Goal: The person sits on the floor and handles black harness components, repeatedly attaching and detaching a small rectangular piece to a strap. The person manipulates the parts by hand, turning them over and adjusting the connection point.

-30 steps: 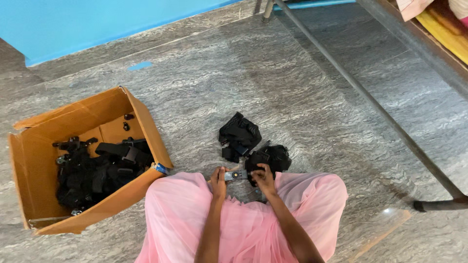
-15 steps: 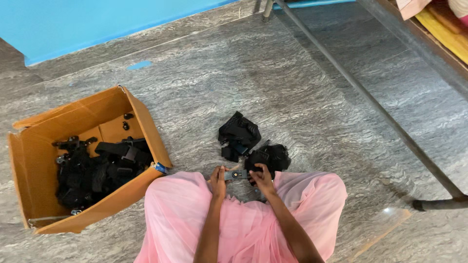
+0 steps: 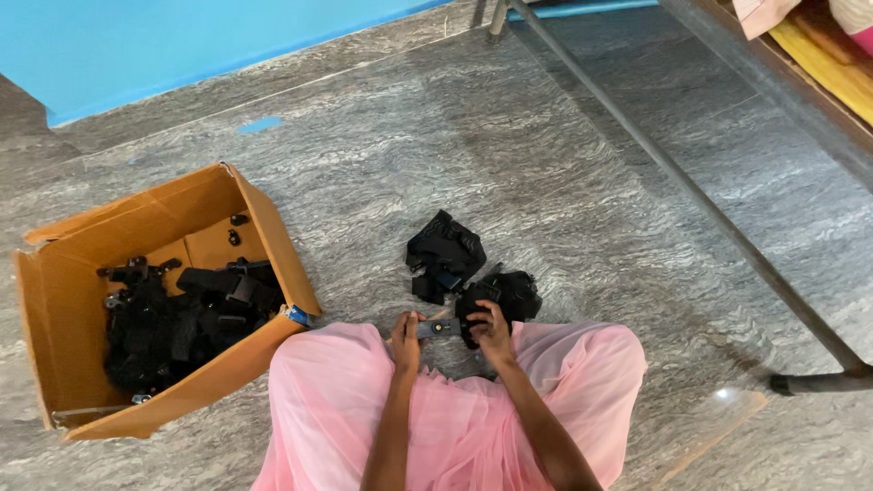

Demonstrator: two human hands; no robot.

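I sit on a grey stone floor in a pink skirt point(image 3: 364, 409). My left hand point(image 3: 406, 333) grips the near end of a small grey tool point(image 3: 435, 327) held across my lap. My right hand point(image 3: 492, 327) is closed on a black part point(image 3: 509, 293) at the tool's other end. Just beyond lies another black part point(image 3: 445, 255) on the floor. How the tool meets the black part is hidden by my fingers.
An open cardboard box point(image 3: 273, 236) at my left holds several black parts point(image 3: 173, 318). A small blue-and-white object point(image 3: 296, 315) rests by its near corner. A metal frame leg point(image 3: 682, 182) runs diagonally at the right, ending in a foot point(image 3: 818, 382). A blue wall point(image 3: 182, 45) lies far.
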